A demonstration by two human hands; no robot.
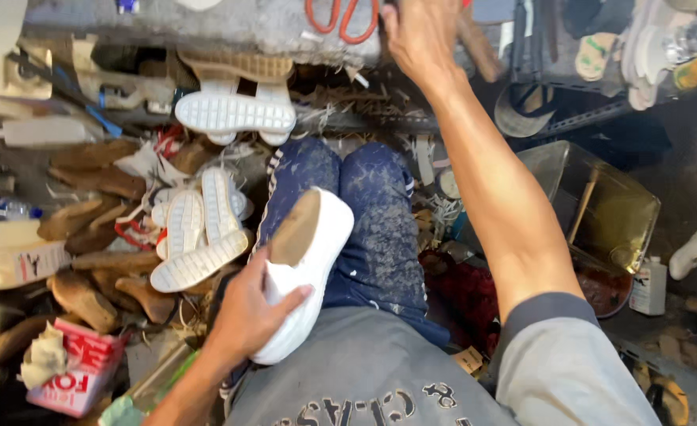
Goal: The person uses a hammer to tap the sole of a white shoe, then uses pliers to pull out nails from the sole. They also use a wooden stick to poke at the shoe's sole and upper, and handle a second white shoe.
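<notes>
- Loose soles point(198, 237) are lying heaped at the left beside wooden lasts point(88, 296), within reach.
- Left hand point(246, 315) is clamping the white shoe point(305, 268), resting it bottom-up on the lap point(372, 213), seemingly to keep its bare underside exposed.
- Right hand point(419, 31) is reaching up to the bench point(206, 28) near orange scissors point(341, 20); I cannot tell whether its fingers are closed.

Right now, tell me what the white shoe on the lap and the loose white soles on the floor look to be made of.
White shoe, held by the left hand: smooth matte upper, probably leather or synthetic; its tan underside looks like bare, unsoled board. Loose white soles: ribbed, moulded tread, likely rubber or foam.
</notes>
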